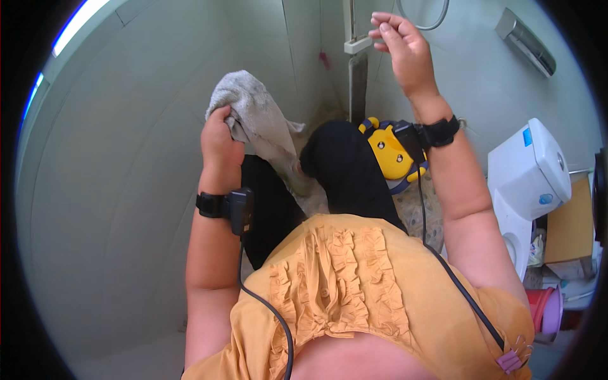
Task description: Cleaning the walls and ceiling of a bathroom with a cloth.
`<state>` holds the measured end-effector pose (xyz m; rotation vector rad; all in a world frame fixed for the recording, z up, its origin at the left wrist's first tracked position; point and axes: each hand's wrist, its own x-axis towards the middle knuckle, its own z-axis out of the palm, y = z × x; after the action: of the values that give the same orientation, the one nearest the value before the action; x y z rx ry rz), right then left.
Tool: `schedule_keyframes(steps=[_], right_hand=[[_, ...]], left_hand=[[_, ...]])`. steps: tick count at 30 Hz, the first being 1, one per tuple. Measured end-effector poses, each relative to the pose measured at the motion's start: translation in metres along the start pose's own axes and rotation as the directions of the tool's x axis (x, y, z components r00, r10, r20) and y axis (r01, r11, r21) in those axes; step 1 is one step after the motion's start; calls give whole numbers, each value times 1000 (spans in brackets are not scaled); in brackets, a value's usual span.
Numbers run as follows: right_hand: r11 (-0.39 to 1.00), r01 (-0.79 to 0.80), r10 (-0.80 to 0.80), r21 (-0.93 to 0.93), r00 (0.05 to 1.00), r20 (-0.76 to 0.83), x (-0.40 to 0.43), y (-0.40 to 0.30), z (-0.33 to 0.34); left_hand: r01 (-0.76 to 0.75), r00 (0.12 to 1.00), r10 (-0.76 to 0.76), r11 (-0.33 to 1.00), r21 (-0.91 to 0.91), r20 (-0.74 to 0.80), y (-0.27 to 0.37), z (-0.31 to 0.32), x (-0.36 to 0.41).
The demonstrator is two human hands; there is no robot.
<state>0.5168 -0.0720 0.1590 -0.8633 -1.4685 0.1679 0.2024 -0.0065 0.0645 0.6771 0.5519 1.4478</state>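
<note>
My left hand grips a damp-looking grey cloth at its upper left part. The rest of the cloth hangs down in folds towards the floor between my knees. My right hand is raised at the upper right with its fingers loosely bent and apart, and nothing is in it. Just left of those fingers, a metal pole carries a white bracket. Below the bracket stands a narrow grey panel; its exact kind is unclear. Whether my fingertips touch the bracket cannot be told.
A yellow and blue cartoon-shaped plastic item sits beside my right knee. On the right are a white toilet, a cardboard box and a red and purple tub. A metal wall fixture is at the upper right. Pale walls surround me.
</note>
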Motion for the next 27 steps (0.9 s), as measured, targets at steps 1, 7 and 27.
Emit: schedule_keyframes(steps=[1,7,27], right_hand=[[999,-41,41,-8,999,-5,-3,-4,2],[997,-74,75,30,997,-13,-8,-1,21],[871,-439,378,221,885,271,-16,68,121]], left_hand=[[0,1000,0,1000,-11,17,0,-2,4],[11,999,-8,998,-54,53,-5,5,19],[77,937,-93,995,-63,-337,-38,3,70]])
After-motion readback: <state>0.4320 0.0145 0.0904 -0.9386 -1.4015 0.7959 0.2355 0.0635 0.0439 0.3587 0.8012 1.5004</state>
